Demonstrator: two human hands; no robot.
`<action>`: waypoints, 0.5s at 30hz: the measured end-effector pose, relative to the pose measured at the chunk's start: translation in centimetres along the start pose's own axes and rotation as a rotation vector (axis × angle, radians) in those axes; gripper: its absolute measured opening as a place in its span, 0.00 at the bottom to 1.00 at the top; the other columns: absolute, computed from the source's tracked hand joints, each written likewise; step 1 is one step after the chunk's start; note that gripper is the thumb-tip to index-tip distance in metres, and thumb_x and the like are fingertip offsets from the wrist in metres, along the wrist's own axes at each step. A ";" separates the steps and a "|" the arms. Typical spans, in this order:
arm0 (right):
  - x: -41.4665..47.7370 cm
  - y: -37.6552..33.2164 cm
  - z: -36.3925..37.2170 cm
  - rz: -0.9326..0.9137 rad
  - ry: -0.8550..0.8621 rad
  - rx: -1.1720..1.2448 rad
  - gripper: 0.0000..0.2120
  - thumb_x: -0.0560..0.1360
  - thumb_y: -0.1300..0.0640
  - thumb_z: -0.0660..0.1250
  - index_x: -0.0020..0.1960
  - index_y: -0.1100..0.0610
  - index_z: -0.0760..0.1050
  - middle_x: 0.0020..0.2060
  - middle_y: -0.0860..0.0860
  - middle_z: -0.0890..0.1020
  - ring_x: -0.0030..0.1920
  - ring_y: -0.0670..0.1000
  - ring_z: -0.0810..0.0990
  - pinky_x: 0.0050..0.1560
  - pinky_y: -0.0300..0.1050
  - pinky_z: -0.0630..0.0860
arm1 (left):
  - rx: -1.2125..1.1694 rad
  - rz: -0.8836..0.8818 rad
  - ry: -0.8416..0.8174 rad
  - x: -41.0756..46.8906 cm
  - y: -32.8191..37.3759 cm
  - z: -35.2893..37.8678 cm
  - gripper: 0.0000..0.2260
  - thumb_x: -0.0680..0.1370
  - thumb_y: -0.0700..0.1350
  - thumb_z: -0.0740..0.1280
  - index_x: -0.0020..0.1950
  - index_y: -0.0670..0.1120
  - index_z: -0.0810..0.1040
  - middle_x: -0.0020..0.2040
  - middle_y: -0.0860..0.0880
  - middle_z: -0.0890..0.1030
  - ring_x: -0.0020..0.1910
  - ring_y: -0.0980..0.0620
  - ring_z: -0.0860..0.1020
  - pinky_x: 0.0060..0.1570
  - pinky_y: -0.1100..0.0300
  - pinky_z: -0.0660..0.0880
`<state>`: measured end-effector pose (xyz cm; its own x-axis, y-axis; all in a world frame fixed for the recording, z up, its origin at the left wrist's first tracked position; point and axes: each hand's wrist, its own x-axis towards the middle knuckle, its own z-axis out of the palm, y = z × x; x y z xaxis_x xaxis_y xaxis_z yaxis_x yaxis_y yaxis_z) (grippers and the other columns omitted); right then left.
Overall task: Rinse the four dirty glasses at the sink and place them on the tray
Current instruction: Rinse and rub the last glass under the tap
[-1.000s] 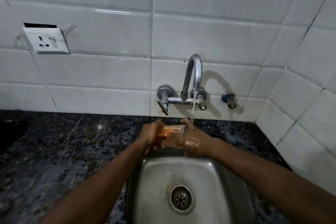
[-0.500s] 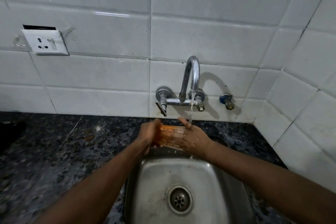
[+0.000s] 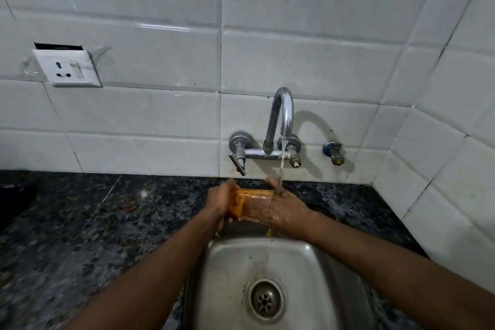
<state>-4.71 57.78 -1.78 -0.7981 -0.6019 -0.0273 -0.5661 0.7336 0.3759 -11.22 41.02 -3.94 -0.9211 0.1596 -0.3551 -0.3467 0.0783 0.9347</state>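
Where the white tiled wall point(image 3: 160, 21) meets the dark speckled countertop point(image 3: 80, 222), one steel sink point(image 3: 227, 276) is set into the stone, and two bare forearms reach over it from the near edge. One chrome tap point(image 3: 281, 115) with an arched spout is fixed to the wall above the sink's far side, and one white socket plate point(image 3: 68, 68) sits on the tiles well off to the left.

Two hands meet above the far rim of the sink, just under the spout. The left hand point(image 3: 219, 199) curls round the left end of a glass point(image 3: 254, 202), and the right hand point(image 3: 288, 209), wet and shiny, wraps round its right end, so both grip it. Only this one glass is in view.

The glass is clear and lies on its side, level between the hands. Thick orange residue coats its left end by the left hand, and a thinner orange-brown film tints the rest of its wall. Whether the right fingers reach inside cannot be told.

One round drain point(image 3: 265, 300) lies in the sink's floor, with brown specks around it. One small blue-and-brass valve point(image 3: 333, 151) juts from the wall right of the tap. One thin stream of water point(image 3: 281, 163) falls from the spout onto the right hand's fingers at the right end of the glass.
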 end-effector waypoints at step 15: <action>1.0 -1.1 -2.0 0.124 -0.174 0.673 0.24 0.75 0.69 0.64 0.68 0.54 0.69 0.53 0.50 0.79 0.47 0.43 0.78 0.50 0.37 0.76 | -0.004 -0.041 0.018 0.6 -0.4 0.1 0.12 0.78 0.49 0.62 0.47 0.41 0.78 0.35 0.43 0.82 0.28 0.48 0.78 0.22 0.61 0.68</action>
<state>-4.45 55.78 -0.36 -0.8546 -0.4831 -0.1905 -0.4283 0.8631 -0.2674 -11.64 41.18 -4.53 -0.9092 0.1386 -0.3926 -0.3848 0.0803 0.9195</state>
